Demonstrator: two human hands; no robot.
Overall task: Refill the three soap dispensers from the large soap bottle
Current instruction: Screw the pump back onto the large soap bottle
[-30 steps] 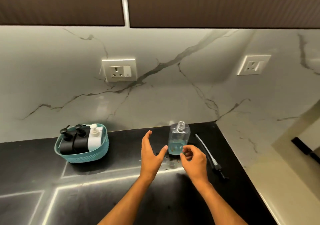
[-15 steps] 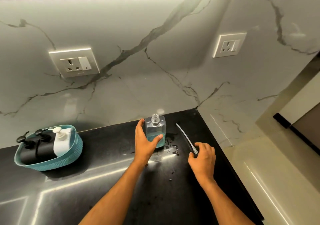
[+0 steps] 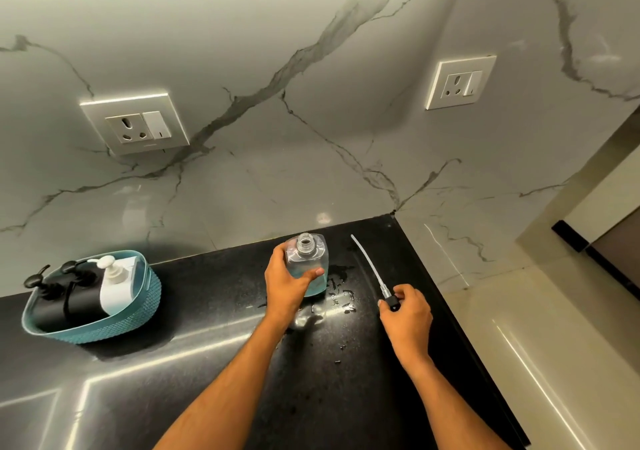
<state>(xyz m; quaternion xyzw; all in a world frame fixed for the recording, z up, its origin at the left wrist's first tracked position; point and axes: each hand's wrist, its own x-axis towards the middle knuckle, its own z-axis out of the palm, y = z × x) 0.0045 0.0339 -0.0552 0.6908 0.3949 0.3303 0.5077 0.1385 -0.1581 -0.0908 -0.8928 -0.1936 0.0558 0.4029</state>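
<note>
A clear square soap bottle [image 3: 310, 254] with blue liquid in its lower part stands uncapped on the black counter [image 3: 214, 345], near the back wall. My left hand [image 3: 289, 283] wraps around its left and front side. To its right lies the pump [image 3: 370, 266], a black head with a long clear tube pointing toward the wall. My right hand [image 3: 407, 314] is closed on the black pump head. A teal basket [image 3: 93, 325] at the left holds two black dispensers [image 3: 62, 297] and one white dispenser [image 3: 116, 285], all with pumps on.
Drops of liquid [image 3: 341, 299] lie on the counter by the bottle. The marble wall carries two sockets [image 3: 136, 124] [image 3: 459, 82]. The counter ends at a right edge [image 3: 478, 345], with a beige floor beyond.
My left hand went from open beside the bottle to gripping it. My right hand moved right to the pump and closed on its head. The view shifted right and down.
</note>
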